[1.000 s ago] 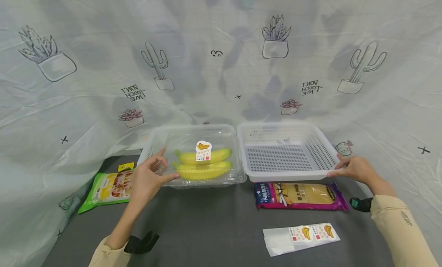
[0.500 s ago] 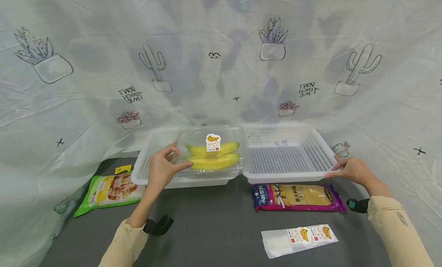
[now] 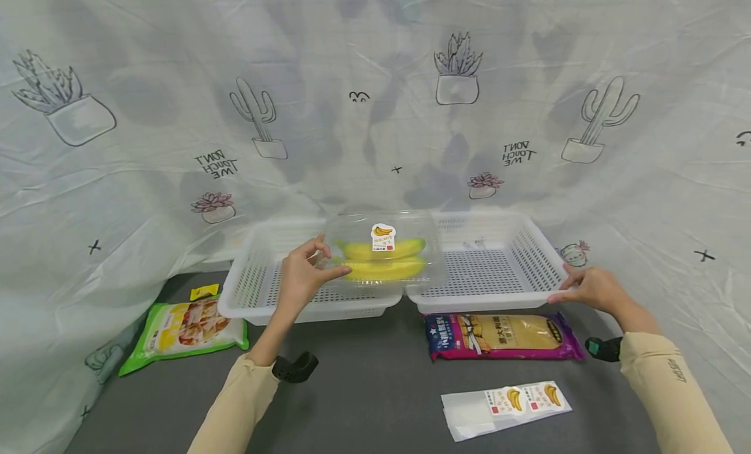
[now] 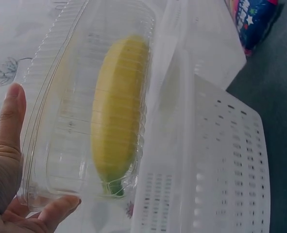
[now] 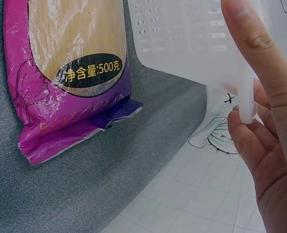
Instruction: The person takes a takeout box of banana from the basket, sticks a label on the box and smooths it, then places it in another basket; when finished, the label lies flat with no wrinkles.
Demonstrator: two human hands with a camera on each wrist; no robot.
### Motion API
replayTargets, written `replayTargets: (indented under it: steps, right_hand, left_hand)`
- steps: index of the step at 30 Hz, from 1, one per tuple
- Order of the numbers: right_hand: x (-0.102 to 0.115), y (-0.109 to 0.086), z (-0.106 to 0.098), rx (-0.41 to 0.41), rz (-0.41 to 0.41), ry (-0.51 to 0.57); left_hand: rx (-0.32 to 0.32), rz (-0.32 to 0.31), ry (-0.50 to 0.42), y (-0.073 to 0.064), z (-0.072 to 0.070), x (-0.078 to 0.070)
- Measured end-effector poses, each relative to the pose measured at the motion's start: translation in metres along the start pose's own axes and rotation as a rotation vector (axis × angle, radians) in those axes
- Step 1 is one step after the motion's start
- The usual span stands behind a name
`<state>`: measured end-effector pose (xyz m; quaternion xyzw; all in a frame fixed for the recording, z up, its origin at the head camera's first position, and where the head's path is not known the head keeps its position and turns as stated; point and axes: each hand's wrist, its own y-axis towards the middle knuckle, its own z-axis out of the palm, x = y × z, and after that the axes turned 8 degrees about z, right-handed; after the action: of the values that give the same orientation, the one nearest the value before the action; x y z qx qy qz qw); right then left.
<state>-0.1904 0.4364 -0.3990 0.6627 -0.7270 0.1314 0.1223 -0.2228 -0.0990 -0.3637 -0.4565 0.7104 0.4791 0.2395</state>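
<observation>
A clear plastic clamshell box with two yellow bananas inside and a banana sticker on its lid hangs over the adjoining edges of two white baskets. My left hand pinches its left end between thumb and fingers; the left wrist view shows the thumb along one face of the box and the fingers underneath. At the right basket, my right hand grips the front right corner of the rim, thumb above and fingers below in the right wrist view. The left basket stands beside it.
A purple pasta packet lies before the right basket. Nearer is a white strip of banana stickers. Left of the baskets are a green food bag and a small yellow packet. A patterned curtain stands behind.
My left hand has lifted the clamshell box out of the left basket and carried it rightward, over the gap between the baskets. My right hand keeps its grip on the right basket's rim.
</observation>
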Motion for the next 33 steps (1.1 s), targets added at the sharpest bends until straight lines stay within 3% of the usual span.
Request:
replayTargets:
  steps: [11, 22, 33]
  right_hand:
    - [0.000, 0.001, 0.001, 0.004, 0.007, 0.001]
    - [0.001, 0.001, -0.001, -0.008, 0.002, -0.011]
    - [-0.001, 0.001, 0.000, -0.019, -0.002, 0.003]
  left_hand:
    - [0.005, 0.007, -0.076, 0.015, 0.039, -0.006]
    - [0.011, 0.085, -0.154, 0.035, 0.082, -0.019]
    - [0.011, 0.113, -0.128, 0.048, 0.130, -0.028]
